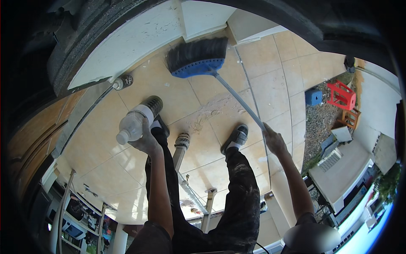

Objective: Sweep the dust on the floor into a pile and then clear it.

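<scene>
My left hand (146, 139) grips a plastic bottle (139, 119) with a white label, tilted with its white cap towards me. My right hand (274, 139) is closed around the grey handle of a broom (198, 68), stretched out ahead of me. The broom has a blue head and dark bristles, which lie near the foot of the white wall. Pale dust and scraps (203, 114) are scattered on the beige floor tiles between my feet and the broom head.
A spray can (123, 82) is by the wall's corner at the left. Ladder legs (182, 143) stand between my feet. To the right are a gravel strip, a blue stool (313, 96), a red plastic stool (342, 95) and a wooden stool (350, 118). Metal frames stand lower left.
</scene>
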Available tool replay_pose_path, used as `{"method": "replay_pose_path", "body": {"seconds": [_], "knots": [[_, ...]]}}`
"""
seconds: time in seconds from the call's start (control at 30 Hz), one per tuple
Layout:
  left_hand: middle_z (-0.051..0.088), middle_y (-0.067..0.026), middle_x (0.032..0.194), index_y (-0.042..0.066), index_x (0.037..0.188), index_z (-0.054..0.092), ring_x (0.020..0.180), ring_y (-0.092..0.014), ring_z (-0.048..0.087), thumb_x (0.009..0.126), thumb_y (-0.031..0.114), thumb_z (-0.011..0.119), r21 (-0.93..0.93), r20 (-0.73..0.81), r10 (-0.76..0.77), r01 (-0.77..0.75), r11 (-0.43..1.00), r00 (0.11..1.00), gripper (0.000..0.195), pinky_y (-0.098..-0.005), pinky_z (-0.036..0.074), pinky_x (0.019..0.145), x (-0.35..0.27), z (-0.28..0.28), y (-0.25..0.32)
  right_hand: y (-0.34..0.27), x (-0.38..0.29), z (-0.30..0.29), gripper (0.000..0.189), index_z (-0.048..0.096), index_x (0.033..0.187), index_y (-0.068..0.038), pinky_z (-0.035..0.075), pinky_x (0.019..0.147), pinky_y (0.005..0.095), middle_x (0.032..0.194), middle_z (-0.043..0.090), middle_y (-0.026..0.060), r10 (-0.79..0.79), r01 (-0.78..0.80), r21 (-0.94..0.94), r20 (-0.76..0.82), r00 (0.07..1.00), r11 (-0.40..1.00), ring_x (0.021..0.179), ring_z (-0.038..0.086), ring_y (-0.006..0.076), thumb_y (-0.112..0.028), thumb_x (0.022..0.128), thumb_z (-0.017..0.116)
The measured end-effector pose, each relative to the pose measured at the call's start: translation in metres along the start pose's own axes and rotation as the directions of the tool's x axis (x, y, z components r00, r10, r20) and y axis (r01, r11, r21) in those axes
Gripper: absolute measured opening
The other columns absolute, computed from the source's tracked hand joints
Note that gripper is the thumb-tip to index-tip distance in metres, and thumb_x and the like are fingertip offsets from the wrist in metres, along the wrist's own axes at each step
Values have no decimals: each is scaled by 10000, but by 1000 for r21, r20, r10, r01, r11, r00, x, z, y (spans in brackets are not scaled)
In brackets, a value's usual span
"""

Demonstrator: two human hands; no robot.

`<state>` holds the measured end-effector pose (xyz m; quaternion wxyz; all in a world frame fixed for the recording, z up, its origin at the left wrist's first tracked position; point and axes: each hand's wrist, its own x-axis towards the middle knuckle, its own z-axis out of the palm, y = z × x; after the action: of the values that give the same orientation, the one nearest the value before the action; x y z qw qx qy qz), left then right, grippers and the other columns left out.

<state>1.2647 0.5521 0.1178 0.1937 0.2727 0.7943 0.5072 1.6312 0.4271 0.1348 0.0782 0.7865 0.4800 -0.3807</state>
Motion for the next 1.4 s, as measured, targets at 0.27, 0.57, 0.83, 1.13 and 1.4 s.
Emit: {"method": "replay_pose_path", "body": {"seconds": [0.27, 0.57, 0.83, 1.13, 1.4], "knots": [[468, -166, 1058, -37, 1104, 346, 948, -265, 494, 591, 160, 756, 14, 69, 11, -12, 1000, 998, 686, -374, 421, 842, -7, -2, -4, 43, -140, -36, 375, 426, 1202, -157, 431, 588, 442, 719, 562, 230, 206, -217, 14, 272, 940, 976, 688, 558, 390, -261, 842, 424], [465, -155, 1054, -22, 1128, 350, 961, -256, 484, 553, 213, 781, 29, 196, 148, -157, 987, 969, 756, -370, 397, 850, -14, 87, 12, 33, -37, -22, 345, 454, 1170, -161, 423, 523, 469, 619, 538, 229, 13, -14, 57, 10, 1000, 998, 596, 538, 401, -234, 833, 455], [527, -123, 960, 12, 1035, 431, 931, -224, 511, 534, 224, 786, -320, 429, 342, -214, 923, 836, 649, -368, 414, 808, -19, 220, 2, 11, -133, -14, 356, 471, 1163, -158, 441, 621, 445, 703, 558, 247, 289, -331, 89, 312, 905, 940, 719, 555, 391, -257, 821, 473], [570, -115, 966, 41, 1067, 452, 922, -243, 546, 492, 232, 791, -85, 666, 293, -320, 944, 686, 694, -353, 430, 820, -53, 333, -32, -9, -136, -26, 362, 466, 1166, -221, 431, 628, 477, 673, 560, 230, 419, -456, 5, 382, 824, 890, 691, 555, 392, -290, 811, 475], [427, -176, 1134, 52, 1221, 309, 1080, -343, 371, 508, 274, 766, -163, 708, 407, -427, 889, 577, 875, -419, 312, 903, -69, 339, -73, -11, -145, -11, 383, 464, 1175, -182, 447, 633, 427, 692, 568, 225, 395, -441, 80, 322, 860, 894, 688, 573, 361, -249, 800, 494]]}}
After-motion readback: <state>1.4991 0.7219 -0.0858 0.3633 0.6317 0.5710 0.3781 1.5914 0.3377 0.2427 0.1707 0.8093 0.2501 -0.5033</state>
